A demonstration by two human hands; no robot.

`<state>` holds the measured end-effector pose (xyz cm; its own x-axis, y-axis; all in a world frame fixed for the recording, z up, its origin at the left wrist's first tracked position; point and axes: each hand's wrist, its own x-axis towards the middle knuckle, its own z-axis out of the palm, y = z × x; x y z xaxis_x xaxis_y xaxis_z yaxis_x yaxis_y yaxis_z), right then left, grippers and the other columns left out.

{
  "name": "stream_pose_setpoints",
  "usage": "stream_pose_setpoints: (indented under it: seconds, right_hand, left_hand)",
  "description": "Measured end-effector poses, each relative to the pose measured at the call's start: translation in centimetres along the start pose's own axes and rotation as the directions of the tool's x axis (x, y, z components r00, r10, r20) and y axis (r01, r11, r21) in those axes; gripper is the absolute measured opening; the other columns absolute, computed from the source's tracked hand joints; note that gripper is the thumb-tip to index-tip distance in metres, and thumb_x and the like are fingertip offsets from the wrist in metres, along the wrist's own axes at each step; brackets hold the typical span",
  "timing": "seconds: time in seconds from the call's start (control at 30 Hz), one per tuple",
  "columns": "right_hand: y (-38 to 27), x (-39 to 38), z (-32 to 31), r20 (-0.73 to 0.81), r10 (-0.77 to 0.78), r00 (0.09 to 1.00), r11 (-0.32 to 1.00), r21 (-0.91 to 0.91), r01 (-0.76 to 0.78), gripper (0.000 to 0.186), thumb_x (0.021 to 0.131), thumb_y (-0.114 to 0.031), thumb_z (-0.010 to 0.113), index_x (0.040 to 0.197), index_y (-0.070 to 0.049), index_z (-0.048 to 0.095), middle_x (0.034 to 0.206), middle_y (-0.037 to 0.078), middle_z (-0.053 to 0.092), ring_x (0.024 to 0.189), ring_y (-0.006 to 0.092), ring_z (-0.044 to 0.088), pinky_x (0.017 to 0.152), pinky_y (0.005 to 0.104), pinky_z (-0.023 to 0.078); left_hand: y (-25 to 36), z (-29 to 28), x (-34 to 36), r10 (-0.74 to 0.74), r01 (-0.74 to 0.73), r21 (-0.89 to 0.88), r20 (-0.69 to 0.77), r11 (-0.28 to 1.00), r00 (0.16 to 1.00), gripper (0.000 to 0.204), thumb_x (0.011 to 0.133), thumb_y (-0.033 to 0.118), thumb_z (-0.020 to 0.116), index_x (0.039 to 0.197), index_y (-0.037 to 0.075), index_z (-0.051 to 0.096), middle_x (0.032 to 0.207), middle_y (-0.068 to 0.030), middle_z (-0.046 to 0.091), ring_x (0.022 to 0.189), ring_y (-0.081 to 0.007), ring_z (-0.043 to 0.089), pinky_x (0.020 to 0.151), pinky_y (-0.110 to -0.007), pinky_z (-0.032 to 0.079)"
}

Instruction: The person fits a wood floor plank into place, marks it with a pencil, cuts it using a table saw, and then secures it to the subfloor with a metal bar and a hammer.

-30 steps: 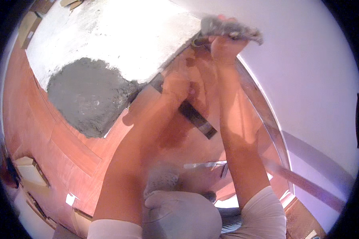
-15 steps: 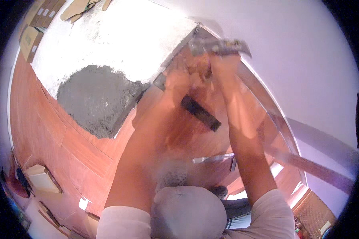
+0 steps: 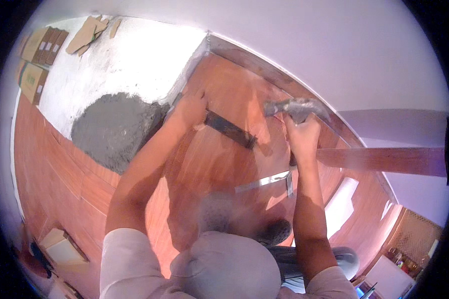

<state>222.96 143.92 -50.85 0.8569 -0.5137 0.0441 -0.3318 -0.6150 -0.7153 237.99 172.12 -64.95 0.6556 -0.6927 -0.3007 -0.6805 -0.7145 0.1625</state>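
Note:
My left hand (image 3: pixel 190 110) presses down over a flat dark pull bar (image 3: pixel 229 129) that lies on reddish wood-look floorboards (image 3: pixel 229 79). The bar's far-left end is at the board edge beside the bare subfloor; the fingers hide part of it. To the right, my right hand (image 3: pixel 303 133) is wrapped around the handle of a hammer (image 3: pixel 299 107). The metal head is raised above the boards, a little apart from the bar's right end and slightly blurred. Most of the handle is hidden by my hand and forearm.
Grey mortar (image 3: pixel 112 132) covers part of the pale subfloor (image 3: pixel 139 55). Cardboard boxes (image 3: pixel 32 82) and cardboard scraps (image 3: pixel 87 36) lie at the far left. A metal square (image 3: pixel 264 183) rests near my shoe (image 3: pixel 274 231). The wall (image 3: pixel 334 60) bounds the right side.
The hammer in my right hand has moved right and nearer, away from the corner. My left hand stays at the pull bar. The whole view has shifted.

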Motion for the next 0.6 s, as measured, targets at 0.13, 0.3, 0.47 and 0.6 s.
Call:
stream_pose_setpoints:
  seconds: [0.13, 0.3, 0.47, 0.6]
  right_hand:
    - [4.4, -3.7, 0.3, 0.027, -0.022, 0.999, 0.995, -0.094, 0.024, 0.030, 0.084, -0.020, 0.079, 0.104, 0.002, 0.074, 0.103, 0.025, 0.074, 0.099, 0.0413, 0.072, 0.088, 0.0440, 0.056]
    - [12.8, -8.8, 2.4, 0.163, 0.254, 0.953, 0.956, -0.192, -0.222, 0.039, 0.086, -0.032, 0.077, 0.111, -0.003, 0.074, 0.106, 0.026, 0.074, 0.103, 0.0405, 0.072, 0.089, 0.0481, 0.056]
    - [18.5, -10.2, 3.8, 0.119, 0.404, 0.907, 0.889, -0.286, -0.358, 0.039, 0.088, -0.029, 0.077, 0.115, -0.001, 0.074, 0.107, 0.020, 0.077, 0.103, 0.0324, 0.074, 0.091, 0.0408, 0.056]
    - [19.7, -10.4, 3.2, 0.174, 0.420, 0.891, 0.886, -0.293, -0.360, 0.040, 0.088, -0.028, 0.077, 0.118, -0.001, 0.073, 0.111, 0.018, 0.076, 0.104, 0.0294, 0.073, 0.091, 0.0398, 0.055]
  left_hand:
    - [-2.3, 1.8, -2.7, 0.239, -0.207, 0.243, -0.107, 0.948, 0.965, 0.067, 0.080, 0.047, 0.075, 0.127, 0.003, 0.060, 0.131, -0.0160, 0.057, 0.122, -0.0367, 0.055, 0.110, -0.046, 0.042]
    - [-2.9, 0.7, -1.7, 0.382, -0.338, 0.336, -0.074, 0.879, 0.921, 0.059, 0.084, 0.048, 0.069, 0.123, 0.005, 0.061, 0.122, -0.0101, 0.060, 0.113, -0.0321, 0.057, 0.108, -0.044, 0.042]
    - [-1.3, -0.2, -3.5, 0.384, -0.291, 0.425, -0.149, 0.857, 0.911, 0.051, 0.086, 0.042, 0.067, 0.121, 0.005, 0.063, 0.116, -0.0102, 0.061, 0.108, -0.0301, 0.058, 0.107, -0.045, 0.042]
    - [-0.1, 2.7, -7.0, 0.214, -0.160, 0.286, -0.170, 0.945, 0.962, 0.045, 0.088, 0.028, 0.067, 0.123, 0.000, 0.063, 0.127, -0.0172, 0.057, 0.123, -0.0364, 0.052, 0.108, -0.050, 0.040]
